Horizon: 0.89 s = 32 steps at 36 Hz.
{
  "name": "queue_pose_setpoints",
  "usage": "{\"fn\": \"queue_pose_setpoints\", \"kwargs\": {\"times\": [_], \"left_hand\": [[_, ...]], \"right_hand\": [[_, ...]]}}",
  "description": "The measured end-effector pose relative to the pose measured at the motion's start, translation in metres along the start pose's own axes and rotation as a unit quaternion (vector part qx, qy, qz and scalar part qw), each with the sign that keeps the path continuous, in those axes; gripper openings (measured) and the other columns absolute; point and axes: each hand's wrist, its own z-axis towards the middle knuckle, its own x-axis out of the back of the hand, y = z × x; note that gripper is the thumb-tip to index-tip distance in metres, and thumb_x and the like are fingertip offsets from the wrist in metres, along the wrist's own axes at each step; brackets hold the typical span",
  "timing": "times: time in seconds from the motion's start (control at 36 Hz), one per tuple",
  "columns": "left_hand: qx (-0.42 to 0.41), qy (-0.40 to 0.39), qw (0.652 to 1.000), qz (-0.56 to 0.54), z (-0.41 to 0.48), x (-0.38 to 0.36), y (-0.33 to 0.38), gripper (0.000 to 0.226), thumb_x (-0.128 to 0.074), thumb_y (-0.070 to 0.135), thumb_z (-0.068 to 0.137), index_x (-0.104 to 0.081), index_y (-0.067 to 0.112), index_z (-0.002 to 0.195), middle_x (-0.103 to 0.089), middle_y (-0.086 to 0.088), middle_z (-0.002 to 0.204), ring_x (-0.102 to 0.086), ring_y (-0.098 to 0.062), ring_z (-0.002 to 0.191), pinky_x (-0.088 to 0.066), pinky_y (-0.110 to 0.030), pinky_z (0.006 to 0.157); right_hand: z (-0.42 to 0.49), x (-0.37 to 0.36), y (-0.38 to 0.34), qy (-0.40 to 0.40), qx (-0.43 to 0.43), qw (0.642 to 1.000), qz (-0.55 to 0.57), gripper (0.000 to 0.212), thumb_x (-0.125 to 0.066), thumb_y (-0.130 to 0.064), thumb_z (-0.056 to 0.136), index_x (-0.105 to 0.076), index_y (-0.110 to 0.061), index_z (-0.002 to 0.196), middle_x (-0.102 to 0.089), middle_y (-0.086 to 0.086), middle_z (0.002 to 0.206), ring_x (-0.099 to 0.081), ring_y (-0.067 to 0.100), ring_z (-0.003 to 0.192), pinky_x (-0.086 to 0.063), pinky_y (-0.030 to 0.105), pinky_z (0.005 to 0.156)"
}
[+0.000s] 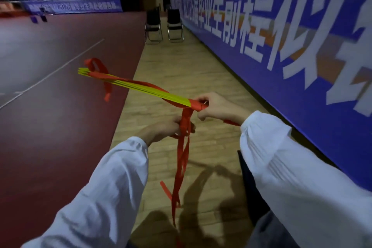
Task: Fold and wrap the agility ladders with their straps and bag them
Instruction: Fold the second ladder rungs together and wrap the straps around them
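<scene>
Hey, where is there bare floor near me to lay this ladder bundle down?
Bare: the wooden strip between the red court floor and the blue banner wall, ahead of the ladder bundle up to the two chairs; also the red court floor on your left. Crowded: below the bundle's near end, where the red straps dangle.

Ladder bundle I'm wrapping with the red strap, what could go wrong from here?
1. The right hand holds the yellow rungs only at the near end. The far end sticks out unsupported, so they could fan apart or slide.
2. The strap tails hang below the left hand toward the floor and could tangle or get stepped on.
3. The loose loop at the far end may snag.
</scene>
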Motion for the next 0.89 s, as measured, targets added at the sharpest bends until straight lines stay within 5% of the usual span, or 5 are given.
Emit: {"fn": "queue_pose_setpoints", "kwargs": {"times": [0.08,0.22,0.53,0.72,0.89], "left_hand": [[-0.042,0.025,0.99,-0.134,0.003,0.005,0.011,0.054,-0.058,0.007,0.064,-0.058,0.02,0.116,-0.066,0.004,0.107,-0.061,-0.005,0.099,-0.047,-0.026,0.08],[-0.097,0.007,0.972,-0.214,0.009,0.013,0.021,0.014,-0.059,0.009,0.091,-0.067,0.015,0.101,-0.067,0.005,0.083,-0.062,-0.012,0.079,-0.047,-0.032,0.08],[-0.105,-0.077,0.914,-0.385,0.012,0.0,0.01,0.019,-0.051,0.006,0.078,-0.064,-0.003,0.088,-0.063,-0.011,0.074,-0.059,-0.021,0.057,-0.05,-0.027,0.061],[0.008,-0.187,0.946,-0.264,0.002,0.006,0.006,0.03,-0.031,0.023,0.101,-0.057,0.008,0.103,-0.072,-0.015,0.076,-0.066,-0.018,0.052,-0.054,-0.024,0.053],[-0.014,-0.143,0.97,-0.194,0.002,0.006,-0.008,0.029,-0.031,0.015,0.103,-0.058,0.004,0.098,-0.064,-0.007,0.061,-0.049,-0.008,0.04,-0.048,-0.022,0.052]], "right_hand": [[0.0,0.008,0.001,-0.004,-0.008,1.0,0.018,0.03,-0.063,-0.001,0.072,-0.072,-0.008,0.099,-0.059,-0.005,0.069,-0.051,-0.004,0.054,-0.042,0.017,0.057],[-0.001,0.015,0.007,0.0,-0.027,0.999,0.047,0.022,-0.057,-0.013,0.06,-0.064,-0.003,0.077,-0.052,0.009,0.067,-0.047,0.019,0.061,-0.039,0.037,0.06],[0.003,-0.003,0.009,-0.096,-0.014,0.982,0.161,0.013,-0.055,-0.003,0.062,-0.061,-0.006,0.074,-0.056,0.015,0.073,-0.048,0.021,0.06,-0.037,0.026,0.051],[0.006,-0.011,0.027,-0.106,-0.064,0.977,0.176,0.012,-0.052,0.0,0.066,-0.061,0.0,0.073,-0.053,0.02,0.073,-0.047,0.017,0.05,-0.036,0.025,0.047],[0.003,-0.024,0.044,-0.109,-0.066,0.957,0.261,0.025,-0.048,0.0,0.061,-0.066,-0.007,0.078,-0.062,0.015,0.079,-0.051,0.02,0.054,-0.037,0.024,0.043]]}}
